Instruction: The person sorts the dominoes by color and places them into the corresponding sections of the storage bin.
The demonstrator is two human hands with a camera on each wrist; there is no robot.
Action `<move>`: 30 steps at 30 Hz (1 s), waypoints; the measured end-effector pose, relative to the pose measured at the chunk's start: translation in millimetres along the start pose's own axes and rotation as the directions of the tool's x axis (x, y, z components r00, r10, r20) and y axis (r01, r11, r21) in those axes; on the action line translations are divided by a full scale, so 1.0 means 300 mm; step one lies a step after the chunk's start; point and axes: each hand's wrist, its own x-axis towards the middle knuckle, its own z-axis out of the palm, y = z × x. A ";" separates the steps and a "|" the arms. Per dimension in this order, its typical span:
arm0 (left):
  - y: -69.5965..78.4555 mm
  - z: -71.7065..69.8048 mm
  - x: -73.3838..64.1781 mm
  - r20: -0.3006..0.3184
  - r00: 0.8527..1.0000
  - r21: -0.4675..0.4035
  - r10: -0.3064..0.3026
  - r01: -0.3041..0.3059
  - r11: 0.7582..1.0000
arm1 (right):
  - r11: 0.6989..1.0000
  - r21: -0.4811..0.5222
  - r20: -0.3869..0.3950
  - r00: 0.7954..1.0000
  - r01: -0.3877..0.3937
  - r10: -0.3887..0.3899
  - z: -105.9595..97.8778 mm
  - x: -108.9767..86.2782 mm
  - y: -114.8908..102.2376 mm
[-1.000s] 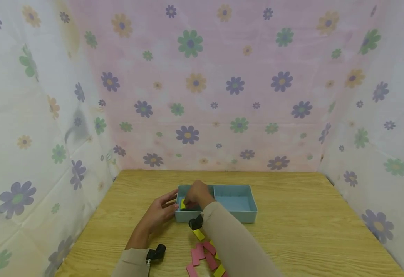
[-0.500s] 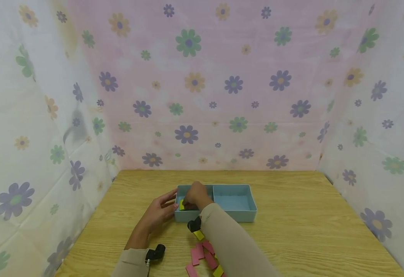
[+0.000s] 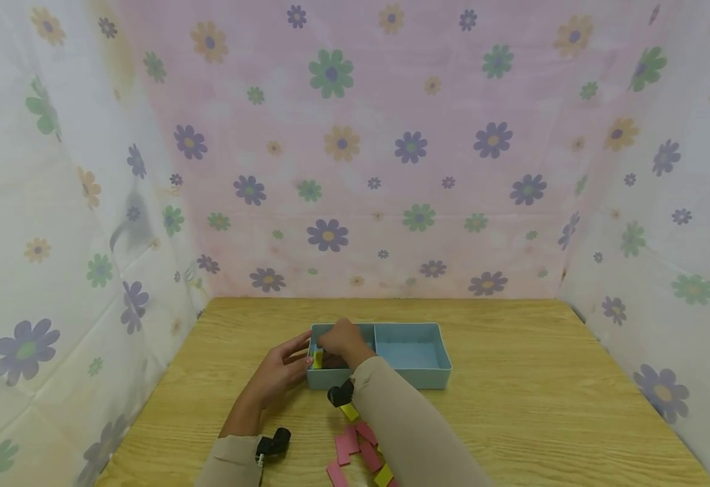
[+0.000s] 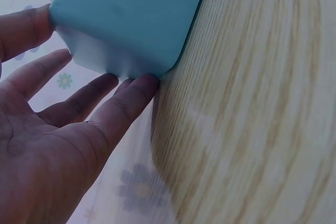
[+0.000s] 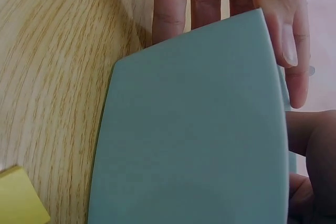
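A light blue two-compartment box [image 3: 391, 379] stands on the wooden table. My left hand [image 3: 277, 373] rests against its left end; in the left wrist view the spread fingers [image 4: 128, 103] touch the end wall. My right hand [image 3: 344, 340] reaches down into the left compartment. Beside its fingers, a yellow block [image 3: 318, 359] sits close to the left wall. The front wall hides most of the right fingers [image 5: 321, 145] in the right wrist view, and I cannot tell whether they still grip the block.
Several pink blocks [image 3: 343, 450] lie loosely on the table in front of the box. Among and near them are yellow blocks [image 3: 349, 412], partly covered by my right sleeve [image 3: 415, 426]. Flowered cloth [image 3: 355, 169] hangs behind the table and on both sides.
The yellow block in the compartment has shifted slightly left, toward the end wall, and shows narrower. My right fingers have moved up and left over it. The left hand stays against the box.
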 end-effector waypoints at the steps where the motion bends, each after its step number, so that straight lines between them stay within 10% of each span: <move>1: 0.000 0.000 0.000 0.002 1.000 0.002 0.000 0.000 1.000 | 1.000 -0.004 0.000 1.000 -0.002 0.002 0.000 0.000 -0.001; 30: -0.005 -0.003 0.005 -0.003 1.000 0.026 0.000 0.000 1.000 | 0.984 0.139 0.115 0.985 0.116 -0.132 -0.095 -0.057 0.004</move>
